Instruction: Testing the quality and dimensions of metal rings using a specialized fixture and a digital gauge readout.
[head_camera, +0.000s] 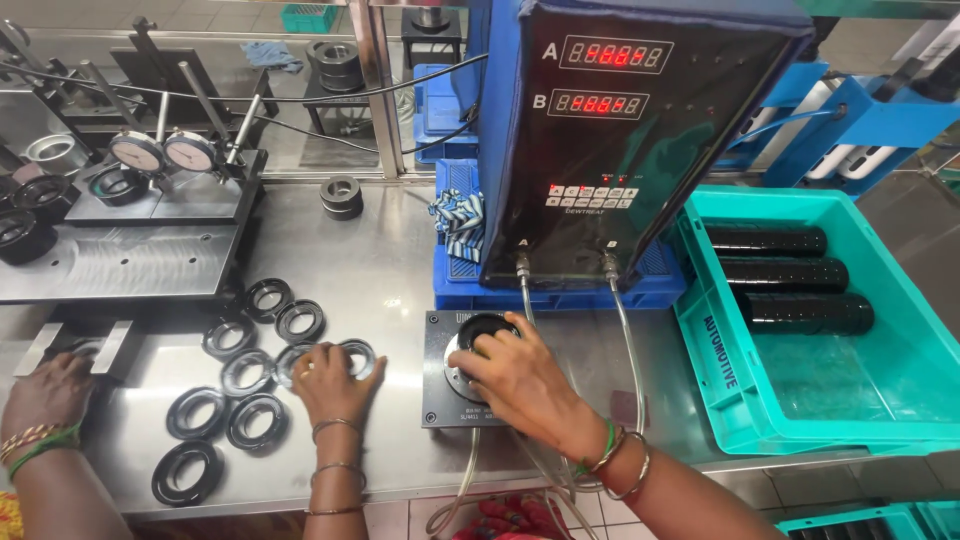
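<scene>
The right hand (520, 385), low in the middle of the frame, is pressing a black ring (480, 330) down onto the round seat of a dark gauge block (440, 395), fingers curled over the ring's near edge and pinching it against the seat. The ring is lying flat, its hole facing straight up (being round, it is showing no long axis). Two clear hoses (625, 340) are running from the block area up to the black display box (630, 130) standing on a blue crate (560, 290).

The left hand (328, 380), lower left of centre, is resting palm down with fingers spread lightly over one shiny ring (352, 357) in a loose cluster of black rings (225, 400) lying flat on the steel table (380, 260).

At the far lower left, another hand (48, 395) with bangles is lying on a metal fixture (75, 345); whether it is gripping anything cannot be told.

On the right, a teal bin (860, 400) is holding three dark stacks of rings (790, 275) lying on their sides, their long axes running left to right. Two dial gauges (165, 152) are standing at the upper left.
</scene>
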